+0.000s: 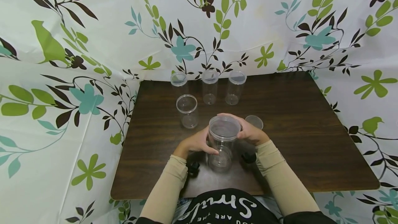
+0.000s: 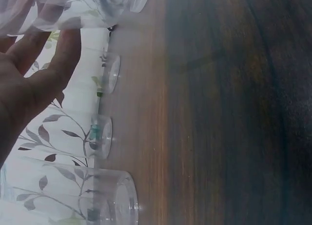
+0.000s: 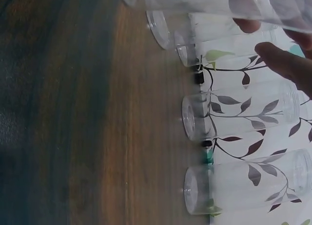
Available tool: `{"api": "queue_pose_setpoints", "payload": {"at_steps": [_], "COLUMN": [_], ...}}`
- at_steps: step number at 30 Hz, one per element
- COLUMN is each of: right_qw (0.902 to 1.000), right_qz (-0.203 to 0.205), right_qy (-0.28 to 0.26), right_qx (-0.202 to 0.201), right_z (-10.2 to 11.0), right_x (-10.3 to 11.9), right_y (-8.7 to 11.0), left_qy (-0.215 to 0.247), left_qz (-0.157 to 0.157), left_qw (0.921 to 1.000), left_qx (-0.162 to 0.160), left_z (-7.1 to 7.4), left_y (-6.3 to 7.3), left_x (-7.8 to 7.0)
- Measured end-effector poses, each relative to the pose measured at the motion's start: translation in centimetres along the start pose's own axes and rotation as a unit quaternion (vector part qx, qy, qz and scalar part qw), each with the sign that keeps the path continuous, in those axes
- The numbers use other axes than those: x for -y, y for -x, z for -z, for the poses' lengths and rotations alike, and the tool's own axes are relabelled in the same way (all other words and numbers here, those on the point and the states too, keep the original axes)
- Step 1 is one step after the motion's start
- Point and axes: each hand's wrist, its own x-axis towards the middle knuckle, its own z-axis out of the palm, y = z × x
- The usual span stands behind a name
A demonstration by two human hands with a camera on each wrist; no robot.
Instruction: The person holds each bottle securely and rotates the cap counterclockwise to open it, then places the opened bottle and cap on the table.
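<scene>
A clear plastic jar (image 1: pixel 221 155) stands near the front edge of the table, a clear lid (image 1: pixel 225 127) on its mouth. My left hand (image 1: pixel 199 142) grips the jar's left side below the rim, thumb across the front. On the other side, my right hand (image 1: pixel 248 130) holds the jar close to the lid, with its fingers reaching behind. Both wrist views show the jar's wall (image 2: pixel 100 13) beside the fingers; the right hand (image 3: pixel 287 64) is only partly in view there. Behind the right hand lies a loose clear lid (image 1: pixel 254 122).
Three lidded clear jars stand in a row at the back: left jar (image 1: pixel 179 80), middle jar (image 1: pixel 209 87), right jar (image 1: pixel 235 89). An open jar (image 1: pixel 188 113) stands in front of the left one. Patterned cloth (image 1: pixel 105 37) hangs behind the brown table (image 1: pixel 298 130).
</scene>
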Motion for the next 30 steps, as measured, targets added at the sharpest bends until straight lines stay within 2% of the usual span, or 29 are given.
{"api": "queue_pose_setpoints", "payload": {"at_steps": [4, 8, 11, 13, 16, 19, 24, 27, 30], "right_qw": [0.9997, 0.9964, 0.9882, 0.9787, 0.9596, 0.944, 0.9366, 0.9319, 0.9278], "right_qz": [0.015, 0.044, 0.075, 0.096, 0.127, 0.148, 0.165, 0.172, 0.178], "right_qy": [-0.008, -0.038, -0.081, -0.112, -0.161, -0.182, -0.185, -0.191, -0.19], "right_qx": [-0.016, -0.061, -0.106, -0.142, -0.193, -0.232, -0.248, -0.256, -0.267], "right_z": [0.0, 0.1, 0.5, 0.8, 1.4, 2.0, 2.9, 3.2, 3.6], "right_x": [-0.1, -0.2, -0.1, 0.0, 0.2, 0.4, 0.3, 0.2, 0.2], "right_y": [0.0, 0.1, 0.4, 0.6, 1.2, 1.9, 2.9, 3.3, 3.7], "left_qy": [0.011, 0.008, 0.008, 0.009, 0.012, 0.011, -0.026, -0.05, -0.064], "left_qz": [-0.012, -0.02, -0.035, -0.048, -0.056, -0.057, -0.068, -0.073, -0.081], "left_qw": [0.9999, 0.9998, 0.9993, 0.9987, 0.9972, 0.9943, 0.9857, 0.9807, 0.9754], "left_qx": [-0.001, -0.001, -0.004, -0.014, -0.047, -0.089, -0.152, -0.175, -0.195], "left_z": [0.0, 0.0, 0.0, 0.0, 0.0, -0.1, -0.3, -0.4, -0.5], "left_y": [-0.2, -0.5, -0.8, -1.0, -1.2, -1.4, -1.5, -1.6, -1.9], "left_x": [0.2, 0.5, 0.9, 1.3, 1.8, 2.1, 0.9, -0.2, -0.5]}}
